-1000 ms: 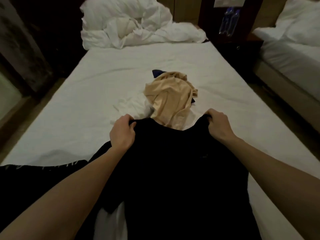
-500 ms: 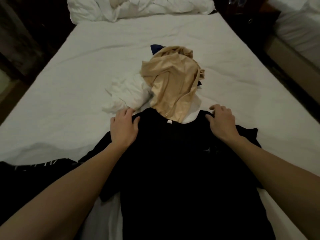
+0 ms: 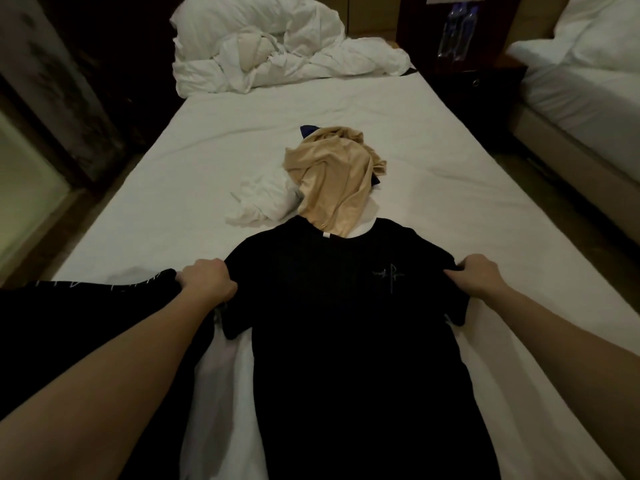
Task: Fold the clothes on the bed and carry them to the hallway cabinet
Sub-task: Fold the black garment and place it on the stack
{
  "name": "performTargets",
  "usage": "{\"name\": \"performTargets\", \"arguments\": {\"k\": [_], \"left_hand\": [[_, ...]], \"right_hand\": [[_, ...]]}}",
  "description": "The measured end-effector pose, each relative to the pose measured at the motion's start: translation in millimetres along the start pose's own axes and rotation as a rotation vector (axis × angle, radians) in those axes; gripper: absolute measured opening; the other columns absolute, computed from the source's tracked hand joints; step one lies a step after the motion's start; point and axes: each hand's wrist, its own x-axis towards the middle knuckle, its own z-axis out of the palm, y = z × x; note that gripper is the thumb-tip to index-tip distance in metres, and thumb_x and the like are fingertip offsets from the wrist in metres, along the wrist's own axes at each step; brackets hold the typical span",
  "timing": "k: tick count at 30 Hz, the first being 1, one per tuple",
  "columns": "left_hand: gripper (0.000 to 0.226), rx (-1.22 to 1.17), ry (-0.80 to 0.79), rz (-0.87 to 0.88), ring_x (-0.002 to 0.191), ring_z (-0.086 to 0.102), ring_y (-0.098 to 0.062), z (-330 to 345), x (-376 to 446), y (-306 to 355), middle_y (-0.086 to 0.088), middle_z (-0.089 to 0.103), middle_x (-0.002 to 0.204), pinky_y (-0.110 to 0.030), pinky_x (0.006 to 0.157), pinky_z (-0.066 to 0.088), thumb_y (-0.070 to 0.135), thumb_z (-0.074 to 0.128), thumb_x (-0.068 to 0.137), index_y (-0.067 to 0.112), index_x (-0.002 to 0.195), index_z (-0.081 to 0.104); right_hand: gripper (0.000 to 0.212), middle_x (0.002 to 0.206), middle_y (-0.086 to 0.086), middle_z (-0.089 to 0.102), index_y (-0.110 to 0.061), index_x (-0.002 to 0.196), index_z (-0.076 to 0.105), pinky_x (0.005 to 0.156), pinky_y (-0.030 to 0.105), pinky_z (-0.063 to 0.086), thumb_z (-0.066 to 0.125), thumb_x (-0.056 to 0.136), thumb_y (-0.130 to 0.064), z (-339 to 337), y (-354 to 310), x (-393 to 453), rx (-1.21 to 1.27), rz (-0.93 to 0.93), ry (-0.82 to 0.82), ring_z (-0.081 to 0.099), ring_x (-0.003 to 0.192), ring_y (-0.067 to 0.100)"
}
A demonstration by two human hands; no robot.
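My hands have moved from collar to sleeves: left hand and right hand each seemingly grasp one, spreading the black shirt flat for folding.

— What carries the clothes?
— A bed with a white sheet.
— And what lies on it?
— A black T-shirt spread flat nearest the viewer, a second black garment at its left, a beige garment past the collar, crumpled white cloth beside that, and a rumpled white duvet at the far end.
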Motion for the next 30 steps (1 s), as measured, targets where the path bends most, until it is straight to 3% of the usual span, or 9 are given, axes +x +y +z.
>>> {"name": "performTargets", "arguments": {"k": [3,8,10,12,17,21,24,27,30], "left_hand": [[0.033,-0.097,0.021,0.075,0.112,0.052,-0.042,0.0,-3.9,7.3,-0.018,0.041,0.127,-0.047,0.091,0.042,0.035,0.045,0.100,0.009,0.120,0.049],[0.022,-0.608,0.202,0.168,0.094,0.057,-0.031,-26.1,4.6,43.7,-0.013,0.058,0.105,-0.040,0.078,0.048,0.028,0.060,0.095,0.011,0.103,0.049],[0.032,-0.948,0.121,0.113,0.091,0.062,-0.027,-37.8,8.2,69.0,-0.012,0.062,0.105,-0.041,0.074,0.057,0.024,0.072,0.087,0.007,0.108,0.054],[0.046,-1.280,-0.068,0.103,0.078,0.067,-0.022,-45.7,3.6,94.8,-0.012,0.064,0.106,-0.032,0.054,0.054,0.027,0.076,0.086,0.006,0.120,0.052],[0.042,-1.548,-0.252,0.136,0.063,0.070,-0.025,-32.8,-0.1,123.8,-0.017,0.071,0.105,-0.027,0.047,0.050,0.041,0.060,0.096,0.012,0.124,0.048],[0.030,-1.332,-0.138,0.127,0.058,0.062,-0.018,-4.9,-0.9,114.2,-0.012,0.070,0.098,-0.024,0.049,0.046,0.024,0.056,0.100,0.006,0.124,0.055],[0.021,-1.225,-0.063,0.109,0.056,0.054,-0.016,5.1,-0.9,95.8,-0.010,0.068,0.086,-0.026,0.050,0.042,0.017,0.057,0.098,0.003,0.114,0.060],[0.011,-0.973,-0.007,0.200,0.061,0.058,-0.018,17.8,-10.8,75.5,-0.012,0.070,0.090,-0.030,0.055,0.046,0.021,0.060,0.095,0.011,0.099,0.062],[0.029,-0.440,-0.028,0.420,0.085,0.062,-0.020,39.8,-36.6,48.6,-0.001,0.065,0.097,-0.035,0.073,0.051,0.046,0.063,0.090,0.021,0.103,0.056]], "right_hand": [[0.038,0.078,0.018,0.057,0.003,0.082,0.063,0.062,0.034,0.034,0.063,0.094,-0.033,-3.8,-6.1,-7.7,0.139,-0.044,0.107,0.058,0.077,0.034],[0.032,0.096,0.011,0.058,-0.008,0.103,0.052,0.068,0.036,0.040,0.055,0.098,-0.039,-15.0,-14.3,-12.6,0.199,-0.169,0.172,0.053,0.082,0.027],[0.029,0.097,0.008,0.058,-0.011,0.103,0.056,0.072,0.035,0.041,0.061,0.095,-0.038,-18.5,-14.8,-13.0,0.221,-0.182,0.195,0.054,0.086,0.026],[0.028,0.098,0.006,0.060,-0.011,0.102,0.061,0.076,0.035,0.044,0.068,0.090,-0.035,-22.2,-17.5,-14.4,0.299,-0.179,0.215,0.057,0.091,0.025],[0.031,0.098,0.011,0.070,-0.005,0.106,0.066,0.072,0.034,0.057,0.078,0.081,-0.020,-26.4,-40.8,-14.6,0.779,-0.034,0.107,0.069,0.085,0.022],[0.043,0.096,0.010,0.067,0.003,0.125,0.057,0.057,0.027,0.057,0.072,0.086,-0.004,-11.3,-83.5,-23.3,0.924,-0.012,-0.091,0.069,0.079,0.020],[0.061,0.119,0.016,0.059,0.000,0.145,0.035,0.066,0.033,0.058,0.063,0.091,0.003,23.7,-118.0,-37.9,1.033,0.017,-0.311,0.067,0.089,0.026],[0.067,0.139,0.015,0.050,-0.009,0.153,0.025,0.078,0.035,0.058,0.060,0.097,-0.011,57.4,-130.7,-52.0,0.968,0.015,-0.508,0.058,0.117,0.032],[0.039,0.122,0.008,0.062,-0.014,0.139,0.050,0.083,0.033,0.058,0.049,0.101,-0.009,72.4,-116.0,-70.2,0.748,-0.119,-0.296,0.062,0.109,0.020]]}}
